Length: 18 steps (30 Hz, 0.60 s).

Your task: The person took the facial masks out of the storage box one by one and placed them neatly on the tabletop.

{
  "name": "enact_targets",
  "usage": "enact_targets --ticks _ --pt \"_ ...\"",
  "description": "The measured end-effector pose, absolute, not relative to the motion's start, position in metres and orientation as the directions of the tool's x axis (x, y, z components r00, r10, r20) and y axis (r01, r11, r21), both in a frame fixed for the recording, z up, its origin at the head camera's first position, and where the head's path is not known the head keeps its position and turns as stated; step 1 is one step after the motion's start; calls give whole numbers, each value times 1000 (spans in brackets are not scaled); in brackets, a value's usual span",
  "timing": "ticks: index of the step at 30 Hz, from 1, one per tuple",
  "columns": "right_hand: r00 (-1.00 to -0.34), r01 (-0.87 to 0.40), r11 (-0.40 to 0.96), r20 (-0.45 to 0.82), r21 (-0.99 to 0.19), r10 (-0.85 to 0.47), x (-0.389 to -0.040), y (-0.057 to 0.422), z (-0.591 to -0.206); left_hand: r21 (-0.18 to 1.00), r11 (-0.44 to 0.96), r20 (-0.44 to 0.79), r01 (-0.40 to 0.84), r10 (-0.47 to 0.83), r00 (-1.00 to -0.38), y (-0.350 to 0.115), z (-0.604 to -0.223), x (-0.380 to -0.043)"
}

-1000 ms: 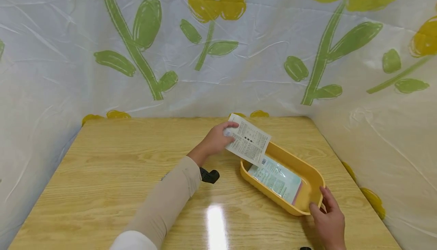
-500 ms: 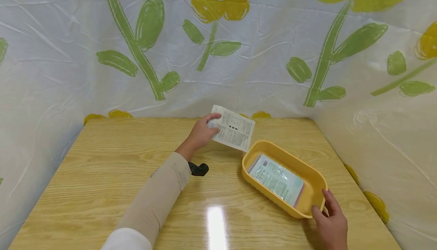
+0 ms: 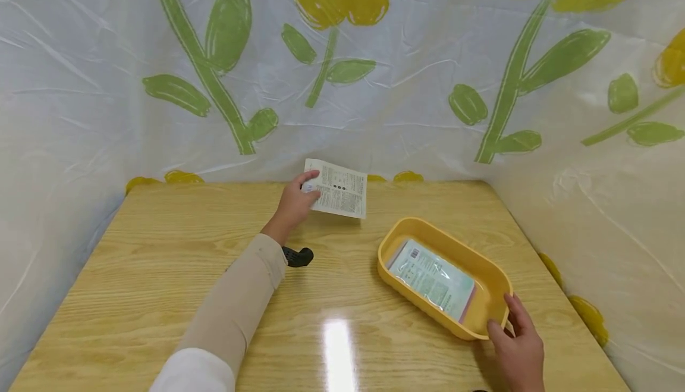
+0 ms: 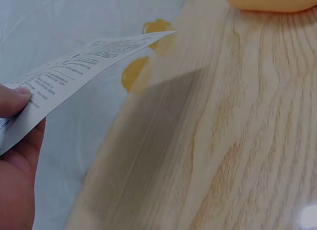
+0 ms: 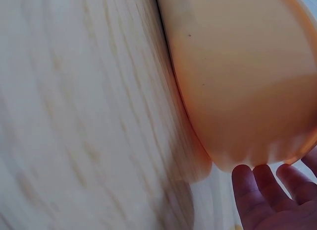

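The left hand [image 3: 294,204] pinches the paper [image 3: 342,193] by its left edge; it reaches right, far-left of the tray [image 3: 460,249], whose near-right end the right hand [image 3: 519,347] grips.

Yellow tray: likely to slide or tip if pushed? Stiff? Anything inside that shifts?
The yellow tray looks likelier to slide than tip, being low and broad. It's probably fairly stiff: no obvious bend shows where the right hand holds it. The packet inside may shift, since its wrap looks glossy and there's room toward that hand.
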State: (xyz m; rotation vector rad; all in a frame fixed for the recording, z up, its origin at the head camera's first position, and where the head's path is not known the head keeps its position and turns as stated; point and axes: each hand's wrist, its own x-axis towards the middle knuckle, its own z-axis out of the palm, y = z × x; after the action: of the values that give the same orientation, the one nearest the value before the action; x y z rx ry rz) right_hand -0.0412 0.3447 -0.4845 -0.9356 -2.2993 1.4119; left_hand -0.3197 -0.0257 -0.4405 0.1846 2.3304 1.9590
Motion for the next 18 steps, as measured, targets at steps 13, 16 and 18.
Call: enact_targets --ticks 13,16,18 --pt "-763 348 342 -51 -873 644 -40 345 -484 992 126 -41 -26 115 -992 -36 -462 -330" --pt "-759 342 342 -43 -875 649 -41 345 -485 995 88 -65 -54 123 -990 -35 -464 -332" --pt "-757 341 342 -41 -876 652 -41 345 -485 995 74 -82 -73 125 -989 -35 -465 -333"
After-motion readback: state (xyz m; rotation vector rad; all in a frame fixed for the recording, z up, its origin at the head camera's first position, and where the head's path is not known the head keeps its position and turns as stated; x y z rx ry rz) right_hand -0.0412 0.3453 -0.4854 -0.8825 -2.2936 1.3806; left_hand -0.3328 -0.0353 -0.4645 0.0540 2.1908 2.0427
